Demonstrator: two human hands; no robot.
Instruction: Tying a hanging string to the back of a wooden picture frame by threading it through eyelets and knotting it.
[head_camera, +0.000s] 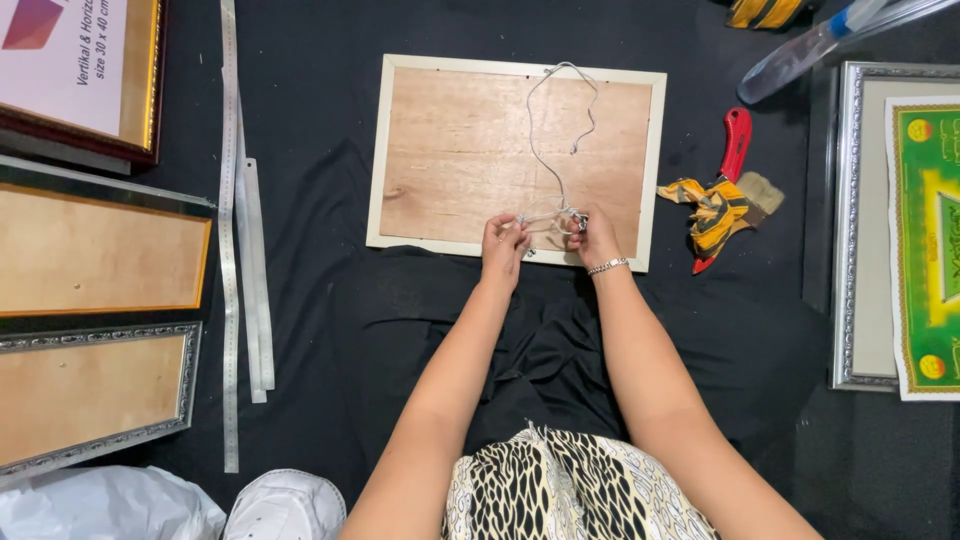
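Pinching a thin pale cord (556, 150) at the near edge of a picture frame (400, 150) lying face down on a black cloth (320, 120), wooden backing upward. Left hand (503, 246) closing its fingertips on the cord; right hand (594, 238), wearing a bracelet (607, 266), gripping the same cord just beside it, around what looks like a small metal fastener, too small to tell for sure. Cord looping loosely away from both hands toward the frame's far edge, one end lying free on the backing, so judging the fastening only partly done.

Leaving open cloth just left of the left hand. Further left, lying well apart: long metal rulers (230, 250) and stacked frames (95, 250). Right of the right hand, resting near the frame's side: a red-handled tool (735, 140) wrapped in a yellow rag (715, 210), then another silver frame (850, 230).
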